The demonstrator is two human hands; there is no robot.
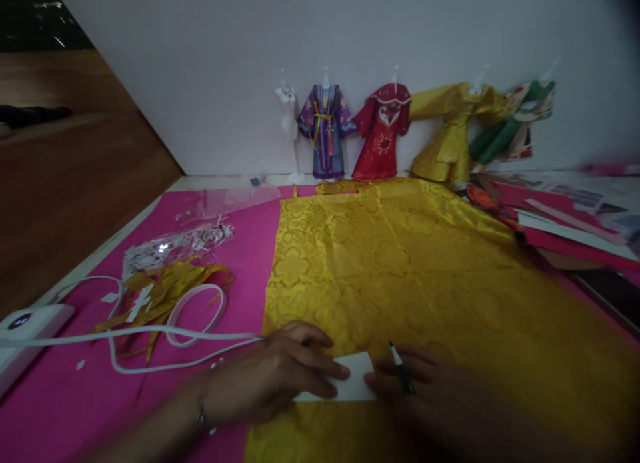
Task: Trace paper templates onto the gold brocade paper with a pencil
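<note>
I see the white card (357, 370), thin, straight-edged, lying flat on the yellow fabric (350, 263) at bottom centre. Left hand (285, 366) isn't gripping: fingers loosely extended, tips pressing the card from its left side. Thin bracelet (201, 408) on that wrist. Right hand (420, 380) is curled around a slim pen (401, 368), dark green barrel, white tapered section, dark point angled up; its fingertips are at the card's right edge, contact too dim for me to confirm.

Fabric reads as shiny brocade, tone-on-tone floral outlines, straight creases. It lies over a smooth matte pink sheet (245, 263). On the pink, left: tangled narrow yellow strips (170, 283), a pale round band (223, 308) on them, smooth white cable (175, 332), crinkly clear plastic bag (175, 244) of small white pieces.

Along the back wall I get a bare white mini mannequin (289, 120), then purple patterned robe (327, 133), flared satiny red dress (383, 136), yellow wide-sleeved robe (447, 136), green-and-floral garment (515, 126).
</note>
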